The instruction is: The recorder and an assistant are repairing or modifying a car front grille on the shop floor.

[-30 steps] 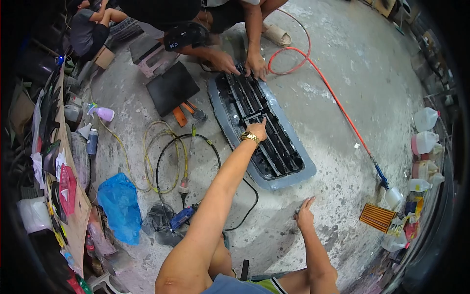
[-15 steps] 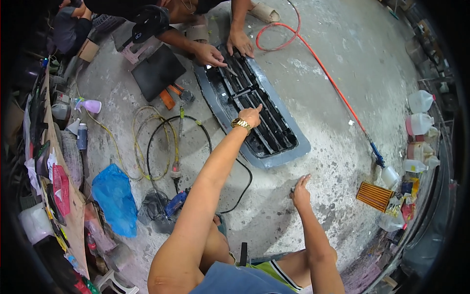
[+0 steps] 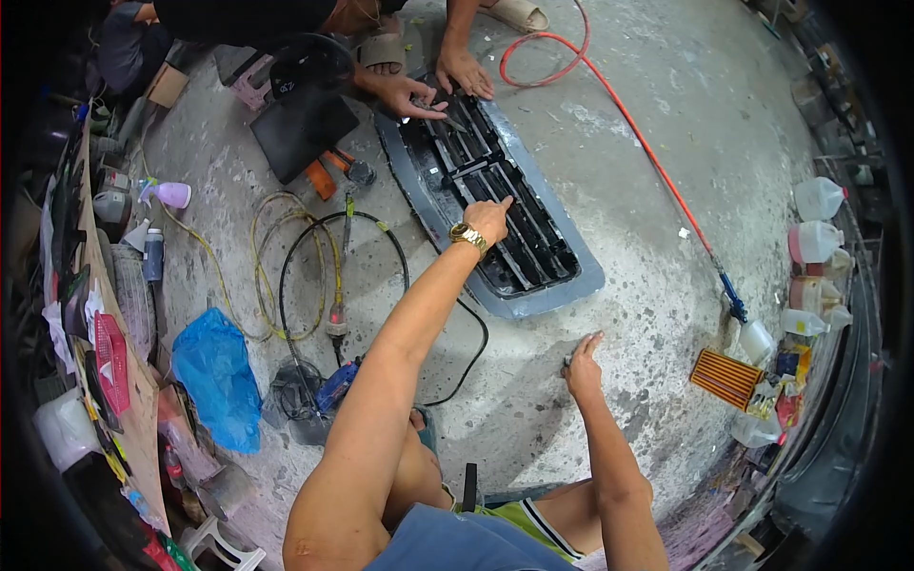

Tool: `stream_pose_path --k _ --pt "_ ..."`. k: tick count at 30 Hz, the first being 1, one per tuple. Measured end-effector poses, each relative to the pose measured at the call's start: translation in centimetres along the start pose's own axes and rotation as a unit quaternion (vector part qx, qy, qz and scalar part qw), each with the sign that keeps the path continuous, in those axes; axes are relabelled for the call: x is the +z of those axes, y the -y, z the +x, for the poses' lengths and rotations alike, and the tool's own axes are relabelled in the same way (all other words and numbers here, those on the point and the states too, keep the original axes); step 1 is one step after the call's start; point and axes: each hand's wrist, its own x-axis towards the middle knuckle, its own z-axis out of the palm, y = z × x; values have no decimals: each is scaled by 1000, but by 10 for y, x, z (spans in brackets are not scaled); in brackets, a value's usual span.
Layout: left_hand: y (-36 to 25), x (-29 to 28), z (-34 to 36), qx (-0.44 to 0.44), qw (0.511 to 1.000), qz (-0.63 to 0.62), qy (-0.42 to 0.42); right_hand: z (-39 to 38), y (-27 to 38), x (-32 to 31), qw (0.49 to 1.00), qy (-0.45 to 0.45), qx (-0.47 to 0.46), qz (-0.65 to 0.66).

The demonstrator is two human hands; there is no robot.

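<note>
A car grille [image 3: 547, 303] with a grey frame and black slats lies on the concrete floor ahead of me. My left hand [image 3: 486, 221], a gold watch at its wrist, reaches over the grille. Its index finger points onto the slats, the other fingers look curled, and I see nothing held. Low over the floor, short of the grille's near end, my right hand [image 3: 583, 369] has its fingers stretched out. A small dark spot shows by its thumb; I cannot make it out. Across from me, a co-worker's hand [image 3: 464, 71] rests on the grille's far end, and their other hand [image 3: 409, 97] hovers over the slats.
A red hose [image 3: 636, 141] runs to a blue spray gun [image 3: 732, 299] at right, near plastic jugs [image 3: 815, 242] and an orange-slatted filter [image 3: 726, 378]. At left lie coiled cables [image 3: 286, 257], a blue plastic bag [image 3: 217, 381] and a black panel [image 3: 303, 138].
The co-worker's head and upper body have shifted a little, and their hand over the slats has changed its finger pose. My hands keep nearly the same places.
</note>
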Motion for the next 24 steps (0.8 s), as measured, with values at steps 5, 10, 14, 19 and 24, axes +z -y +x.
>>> stream_pose_path --k 5,10,14,19,24 --pt "9 -6 18 -61 998 25 -15 1 1 1 1000 2 -2 -8" --pt "24 -8 37 -91 995 52 5 1 -6 13 999 -35 -14 -19" --pt "46 -9 39 -105 991 86 -9 6 9 12 1000 -19 -24 7" --pt "-29 -26 11 28 992 70 100 3 -5 0 1000 -6 1 2" --pt "-70 11 -52 183 968 54 161 6 0 5 1000 -9 -3 -9"
